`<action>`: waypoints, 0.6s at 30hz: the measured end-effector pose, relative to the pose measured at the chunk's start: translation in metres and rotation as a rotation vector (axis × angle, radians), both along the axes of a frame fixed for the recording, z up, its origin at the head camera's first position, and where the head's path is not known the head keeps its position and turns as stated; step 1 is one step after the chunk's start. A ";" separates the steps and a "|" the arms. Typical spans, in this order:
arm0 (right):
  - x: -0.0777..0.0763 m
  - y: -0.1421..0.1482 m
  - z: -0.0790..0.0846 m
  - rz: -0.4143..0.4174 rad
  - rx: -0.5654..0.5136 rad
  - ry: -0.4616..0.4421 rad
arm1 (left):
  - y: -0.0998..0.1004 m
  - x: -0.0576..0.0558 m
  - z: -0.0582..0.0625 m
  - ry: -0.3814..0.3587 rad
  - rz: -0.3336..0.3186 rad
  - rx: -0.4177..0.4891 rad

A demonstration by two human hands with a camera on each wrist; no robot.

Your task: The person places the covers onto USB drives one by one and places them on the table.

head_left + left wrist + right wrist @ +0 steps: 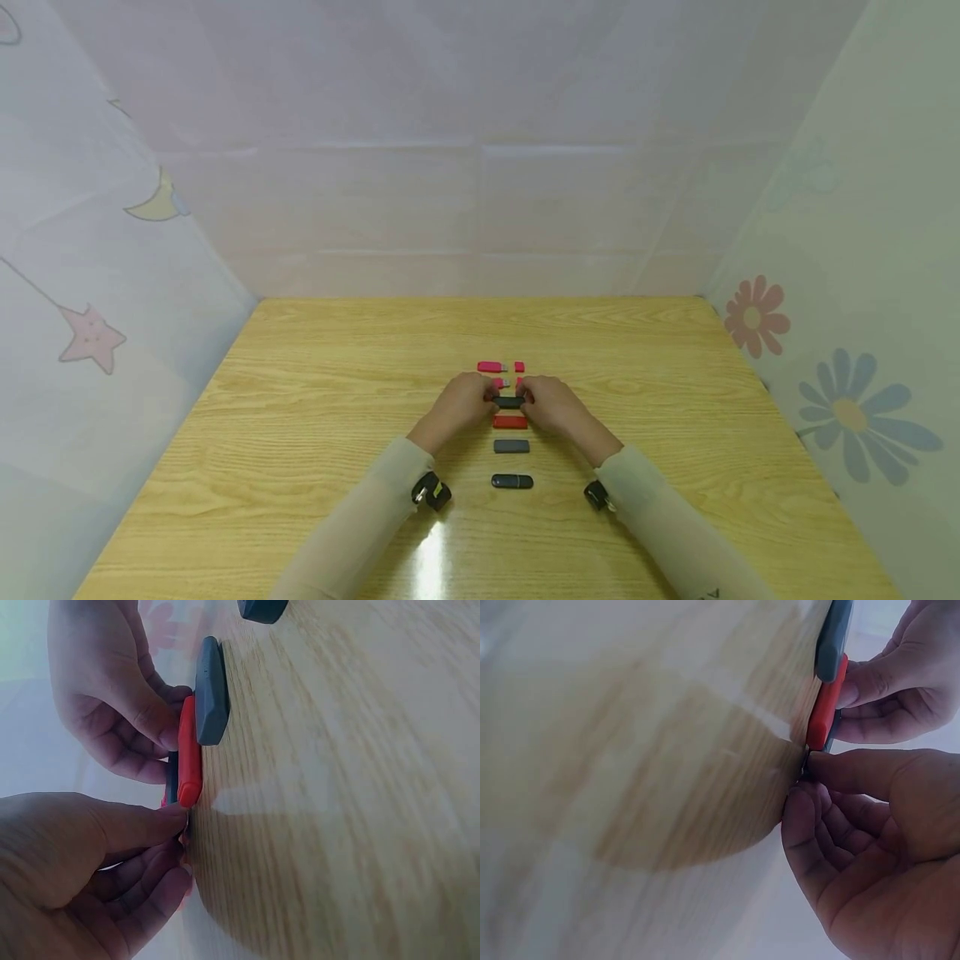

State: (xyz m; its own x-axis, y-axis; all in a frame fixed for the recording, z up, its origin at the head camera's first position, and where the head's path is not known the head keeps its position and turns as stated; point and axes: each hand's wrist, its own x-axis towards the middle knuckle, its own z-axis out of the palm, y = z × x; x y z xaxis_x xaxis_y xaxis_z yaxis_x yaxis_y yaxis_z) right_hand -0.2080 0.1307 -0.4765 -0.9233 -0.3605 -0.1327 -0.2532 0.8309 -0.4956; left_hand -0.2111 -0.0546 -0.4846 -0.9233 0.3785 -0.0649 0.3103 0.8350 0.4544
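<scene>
Between my hands a dark USB stick (510, 402) lies sideways, its middle showing. My left hand (468, 398) pinches its left end with thumb and fingers, and my right hand (553, 403) pinches the right end. In the left wrist view, a red USB stick (190, 754) hides most of the dark one. The same red stick (826, 709) lies in front of the fingertips in the right wrist view. Just beyond the hands is a pink USB stick (498, 383) with its metal plug bare, partly covered by my fingers; its pink cap (519, 382) sits apart, by my right hand.
Farther back lies another uncapped pink USB stick (490, 367) with its cap (519, 367) beside it. Nearer me, a grey USB stick (512, 447) and a black USB stick (512, 482) continue the column on the wooden table (315, 433). Fabric walls surround the table's back and sides.
</scene>
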 end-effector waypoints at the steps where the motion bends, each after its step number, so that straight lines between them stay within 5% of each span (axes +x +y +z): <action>1: 0.000 0.000 -0.001 0.001 0.001 -0.003 | 0.000 0.000 0.000 0.001 0.000 -0.001; 18: -0.004 0.001 -0.004 0.011 -0.013 -0.033 | -0.001 0.001 0.001 0.020 -0.012 -0.037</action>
State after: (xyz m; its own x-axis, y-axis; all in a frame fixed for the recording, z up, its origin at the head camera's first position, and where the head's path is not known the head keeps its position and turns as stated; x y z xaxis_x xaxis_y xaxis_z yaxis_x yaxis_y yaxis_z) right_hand -0.2122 0.1320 -0.4804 -0.9143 -0.3729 -0.1581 -0.2461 0.8215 -0.5144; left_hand -0.2103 -0.0556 -0.4840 -0.9198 0.3875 -0.0611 0.3292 0.8472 0.4170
